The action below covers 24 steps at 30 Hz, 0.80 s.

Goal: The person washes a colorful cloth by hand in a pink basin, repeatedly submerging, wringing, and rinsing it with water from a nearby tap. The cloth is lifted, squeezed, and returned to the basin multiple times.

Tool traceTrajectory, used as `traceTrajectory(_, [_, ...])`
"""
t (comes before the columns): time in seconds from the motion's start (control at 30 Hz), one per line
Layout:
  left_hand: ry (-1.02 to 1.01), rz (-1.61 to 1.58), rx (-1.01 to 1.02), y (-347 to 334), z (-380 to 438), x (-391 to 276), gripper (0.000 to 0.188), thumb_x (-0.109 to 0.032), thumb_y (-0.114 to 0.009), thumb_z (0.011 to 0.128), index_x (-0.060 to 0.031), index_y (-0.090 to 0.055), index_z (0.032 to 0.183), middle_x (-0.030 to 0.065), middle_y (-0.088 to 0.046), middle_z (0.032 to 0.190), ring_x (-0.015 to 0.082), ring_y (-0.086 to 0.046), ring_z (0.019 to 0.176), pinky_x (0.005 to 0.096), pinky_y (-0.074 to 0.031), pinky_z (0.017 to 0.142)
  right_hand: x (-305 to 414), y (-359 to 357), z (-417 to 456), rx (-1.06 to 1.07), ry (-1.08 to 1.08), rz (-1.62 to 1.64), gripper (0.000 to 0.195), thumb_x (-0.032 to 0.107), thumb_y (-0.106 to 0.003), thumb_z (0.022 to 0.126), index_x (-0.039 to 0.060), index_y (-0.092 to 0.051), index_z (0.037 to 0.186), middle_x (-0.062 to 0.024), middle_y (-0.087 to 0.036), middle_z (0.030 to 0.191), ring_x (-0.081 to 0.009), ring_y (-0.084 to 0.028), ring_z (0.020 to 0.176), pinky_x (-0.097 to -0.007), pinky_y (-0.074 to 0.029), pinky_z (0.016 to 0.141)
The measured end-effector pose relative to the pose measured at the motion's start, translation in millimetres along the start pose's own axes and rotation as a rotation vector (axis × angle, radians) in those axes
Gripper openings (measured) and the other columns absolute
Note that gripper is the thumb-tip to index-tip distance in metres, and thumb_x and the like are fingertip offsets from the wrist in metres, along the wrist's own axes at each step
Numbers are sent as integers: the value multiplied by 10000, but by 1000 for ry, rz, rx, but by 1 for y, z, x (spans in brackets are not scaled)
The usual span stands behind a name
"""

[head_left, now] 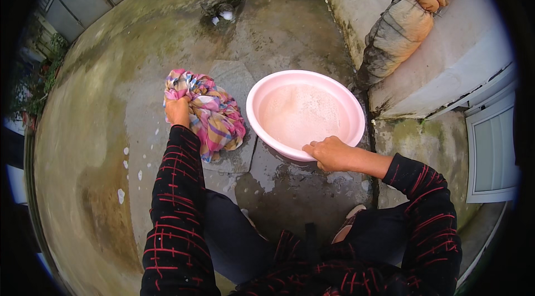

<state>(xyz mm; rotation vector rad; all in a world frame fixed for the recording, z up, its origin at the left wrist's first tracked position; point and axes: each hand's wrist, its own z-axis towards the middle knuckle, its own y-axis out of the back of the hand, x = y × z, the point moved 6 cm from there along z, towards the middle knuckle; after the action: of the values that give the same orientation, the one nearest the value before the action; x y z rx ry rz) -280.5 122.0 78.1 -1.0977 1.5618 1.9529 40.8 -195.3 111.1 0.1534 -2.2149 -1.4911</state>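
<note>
My left hand (178, 111) grips a bunched, wet-looking plaid cloth (215, 118) in pink, tan, white and blue. The cloth hangs in folds to the left of a pink plastic basin (255, 122), apart from it. Cloudy, sudsy water lies inside the basin. My right hand (330, 153) holds the basin's near rim, with fingers over the edge and the thumb side hidden in part. Under the cloth is a flat grey slab (232, 74) on the concrete ground.
A drain hole (225, 9) with white foam is set in the wet concrete farther off. A whitewashed wall (434, 70) with a wrapped, tied bundle (399, 32) stands at the right. Foam spots dot the ground at left. My feet are close below the basin.
</note>
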Motion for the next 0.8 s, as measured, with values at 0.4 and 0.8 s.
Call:
traceTrajectory(0.4, [18, 8, 52, -5, 4, 5, 382, -193, -707, 615, 21, -682, 931, 244, -683, 948, 398, -649, 918, 428, -488, 812, 8, -85, -4, 71, 77, -86, 249, 57, -593, 746, 6, -540, 984, -194, -625, 832, -355, -646, 740, -451, -499, 625])
traceTrajectory(0.8, [-8, 18, -43, -4, 13, 22, 237, -159, -719, 618, 36, -687, 748, 127, -677, 662, 245, -645, 596, 376, -484, 579, -95, 142, 32, -569, -142, 121, 275, 283, -607, 875, 104, -662, 1077, -149, -683, 933, -349, -647, 853, -435, -492, 739])
